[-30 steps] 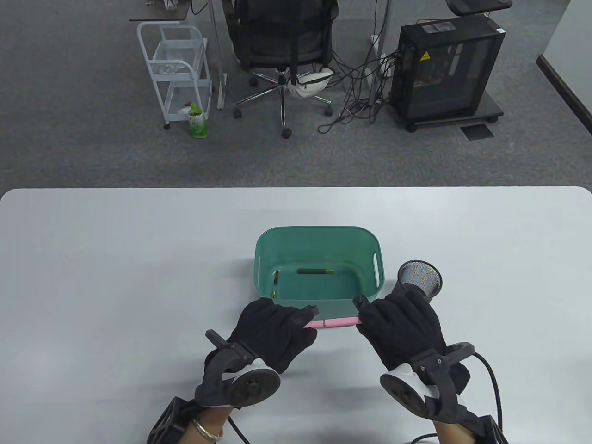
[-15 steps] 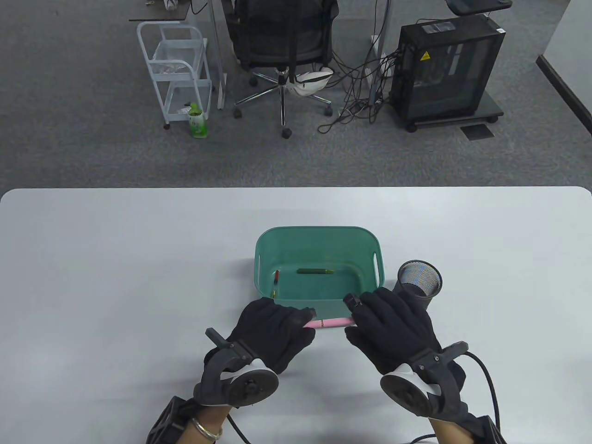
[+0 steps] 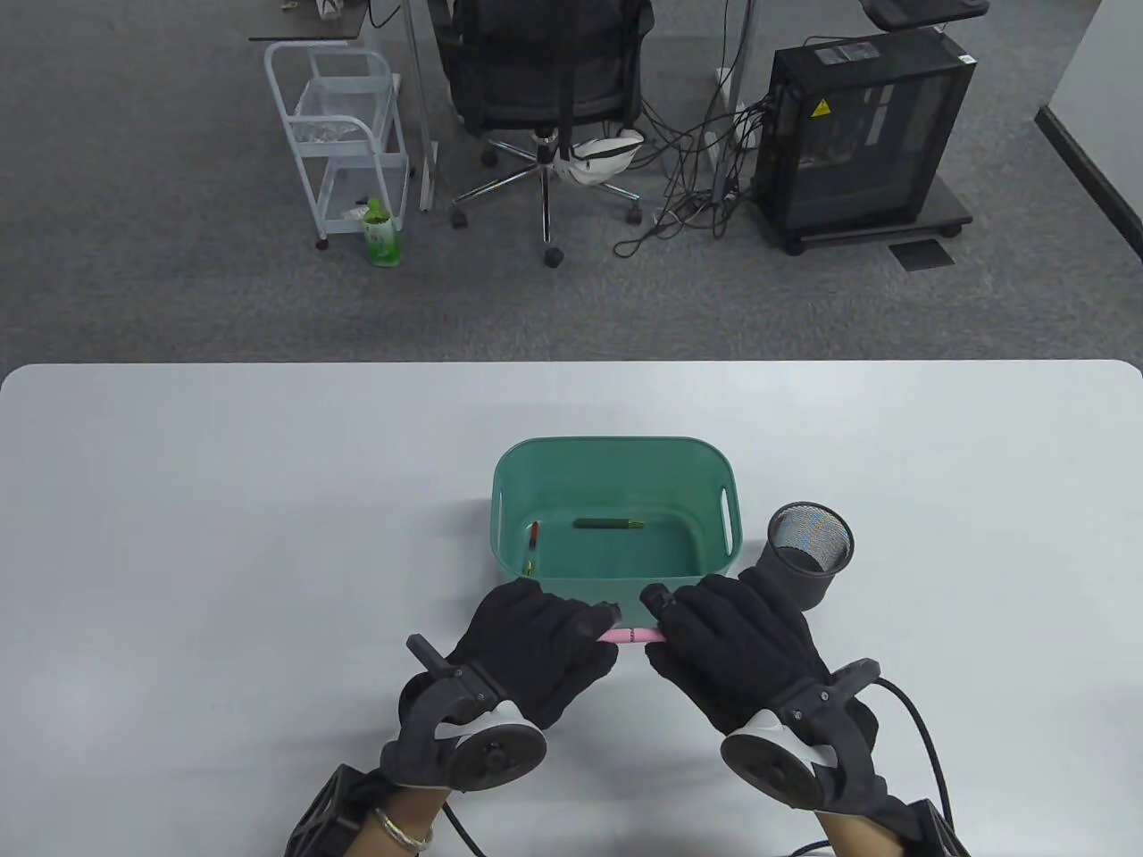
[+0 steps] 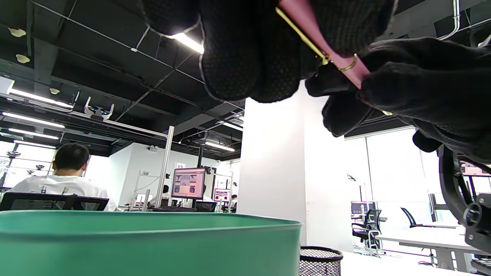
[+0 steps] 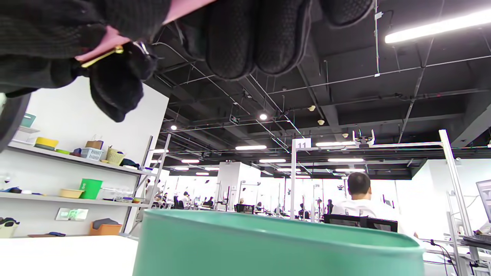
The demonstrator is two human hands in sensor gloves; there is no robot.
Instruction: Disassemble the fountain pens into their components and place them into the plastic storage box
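Note:
A pink fountain pen [image 3: 632, 636] with gold clip and ring [image 4: 347, 67] lies level between both hands, just in front of the green plastic storage box [image 3: 614, 448]. My left hand [image 3: 545, 638] grips its left end and my right hand [image 3: 714, 638] grips its right end; only a short middle stretch of pink shows. The wrist views show the pen [image 5: 111, 38] pinched under curled gloved fingers [image 5: 245, 38]. Inside the box lie a dark green pen part [image 3: 609, 524] and a small red and yellow part [image 3: 533, 541].
A black mesh pen cup [image 3: 809, 551] stands right of the box, close to my right hand. The box wall [image 4: 153, 245] fills the foreground of both wrist views [image 5: 268, 249]. The white table [image 3: 223, 500] stretches wide on both sides.
My right hand has slid left along the pen toward my left hand, covering most of it. The left hand has shifted only slightly.

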